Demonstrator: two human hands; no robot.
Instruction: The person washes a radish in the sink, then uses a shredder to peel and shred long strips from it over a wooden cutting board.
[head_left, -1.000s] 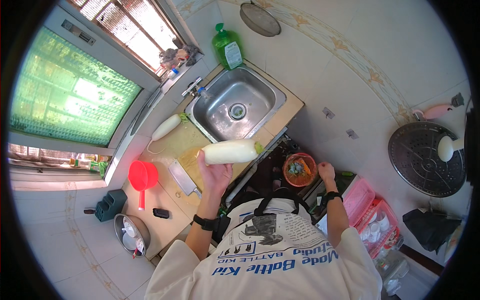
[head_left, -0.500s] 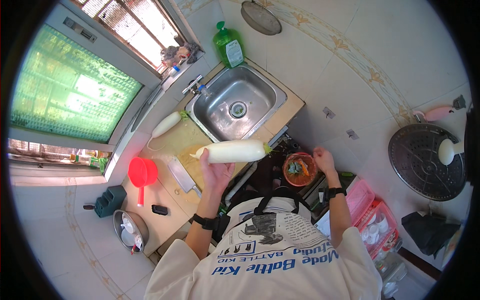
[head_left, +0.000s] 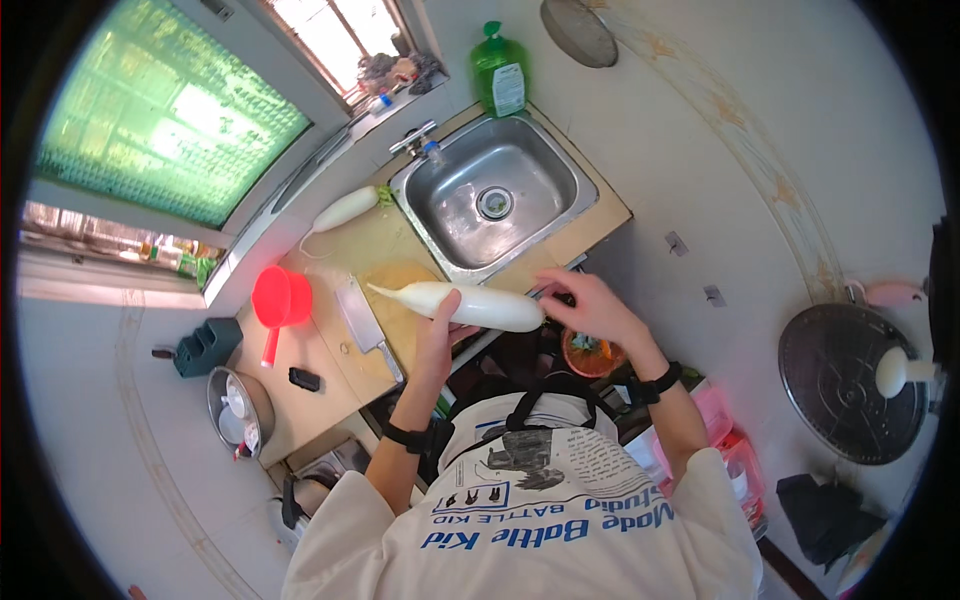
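Note:
A long white radish (head_left: 478, 306) lies across my left hand (head_left: 440, 325), whose fingers are wrapped round its middle from below. Its thin root tip points left. At its blunt stem end my right hand (head_left: 592, 305) has bent fingers and thumb pinching close, and they cover the stem stub. Under the held radish is a round wooden cutting board (head_left: 400, 282), partly hidden. A cleaver (head_left: 362, 318) rests beside the board with its handle toward me. A second white radish (head_left: 346, 208), with short green stems, lies farther back on the counter (head_left: 318, 352).
A steel sink (head_left: 460, 265) with a tap (head_left: 415, 138) stands behind the board, with a green soap bottle (head_left: 498, 75) behind it. At left are a red dipper (head_left: 282, 297), a black object (head_left: 304, 379) and a steel bowl (head_left: 262, 400). An orange-red scrap bin (head_left: 590, 360) is below my right hand.
My right hand has come up and left from beside the bin to the radish's stem end. The radish's stem end has tilted down slightly. The view has shifted.

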